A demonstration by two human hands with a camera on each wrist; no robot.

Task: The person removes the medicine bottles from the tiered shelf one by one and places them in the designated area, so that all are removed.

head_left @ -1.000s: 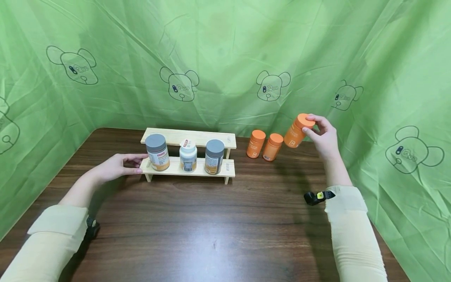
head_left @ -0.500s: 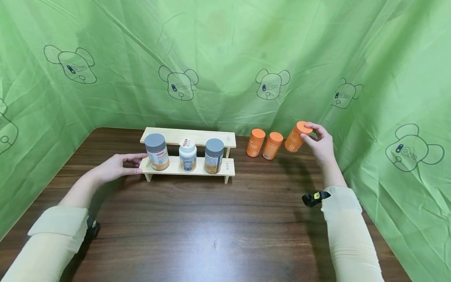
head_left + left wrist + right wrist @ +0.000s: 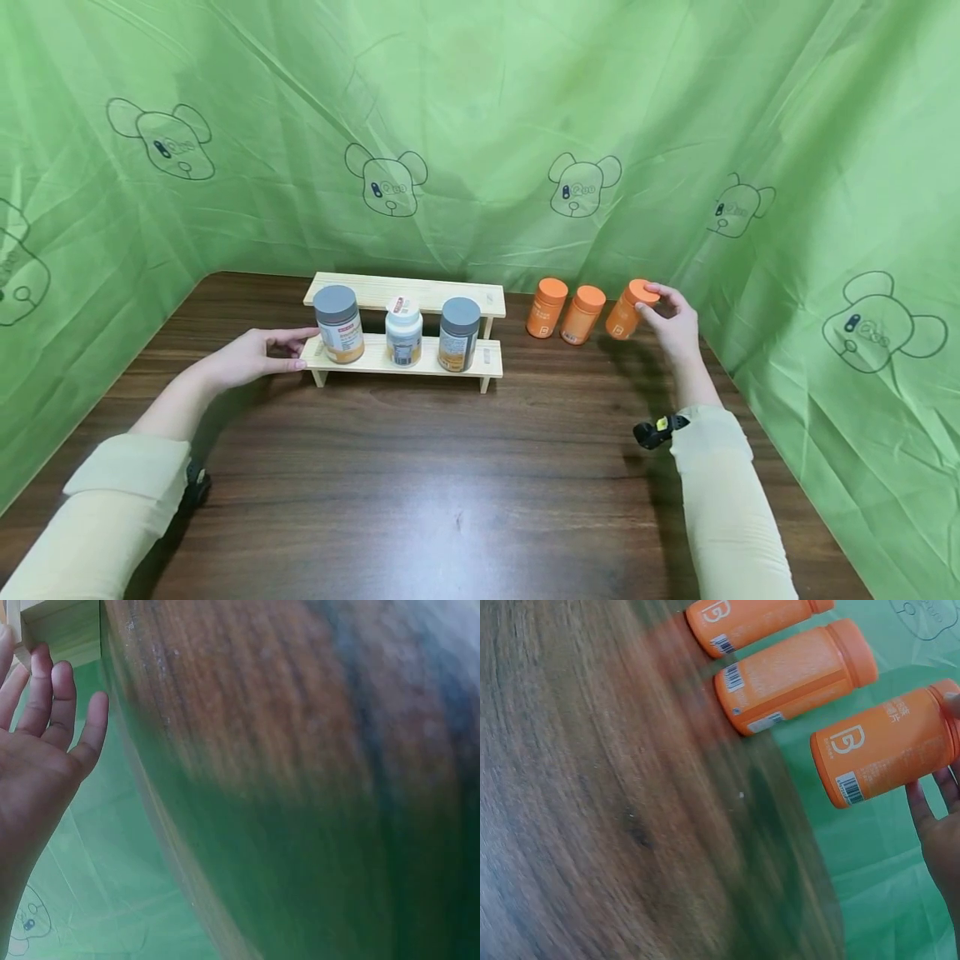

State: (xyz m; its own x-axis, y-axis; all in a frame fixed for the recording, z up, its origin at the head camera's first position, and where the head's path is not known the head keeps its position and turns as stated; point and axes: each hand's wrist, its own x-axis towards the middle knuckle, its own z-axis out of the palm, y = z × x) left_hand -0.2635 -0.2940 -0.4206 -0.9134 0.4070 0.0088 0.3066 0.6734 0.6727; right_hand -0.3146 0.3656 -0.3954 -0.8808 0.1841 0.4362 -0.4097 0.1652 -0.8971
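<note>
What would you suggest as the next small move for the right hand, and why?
I would probably lower the held orange bottle straight down onto the table, beside the middle orange bottle. The right hand pinches it near the lid, and in the right wrist view its base seems raised off the wood, while the middle one appears to stand on it.

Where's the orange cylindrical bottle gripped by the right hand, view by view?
Head: orange bottle, right of centre, right hand on its lid.
Left wrist: not in it.
Right wrist: right edge, lowest of three.
Shared landmark: green fabric backdrop with cartoon outlines, in every view.
</note>
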